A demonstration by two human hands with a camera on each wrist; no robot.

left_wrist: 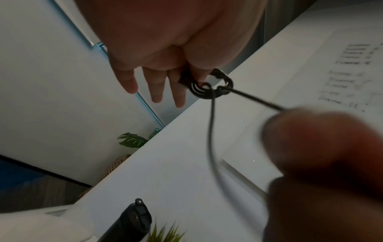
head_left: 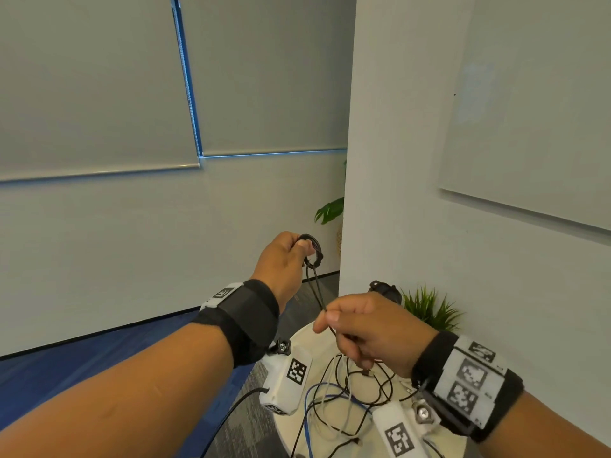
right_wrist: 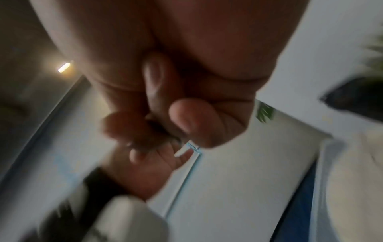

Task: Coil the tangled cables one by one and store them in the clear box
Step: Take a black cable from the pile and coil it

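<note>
My left hand (head_left: 291, 256) is raised above the table and pinches a small coil of thin black cable (head_left: 314, 249) between thumb and forefinger. The left wrist view shows the coil (left_wrist: 209, 89) as several tight loops, with the other fingers (left_wrist: 157, 91) straight. Two strands run down from the coil to my right hand (head_left: 350, 328), which pinches the black cable lower and to the right. In the right wrist view the right hand (right_wrist: 176, 124) is blurred, its fingers curled on the strand. A tangle of black, white and blue cables (head_left: 344, 398) lies on the round white table (head_left: 297, 338). No clear box is in view.
A small green plant (head_left: 429, 309) and a black object (head_left: 383, 289) stand at the table's far edge by the white wall. A whiteboard (head_left: 529, 127) hangs on the right. A black cable (head_left: 231, 414) runs off the table's left side over blue and grey carpet.
</note>
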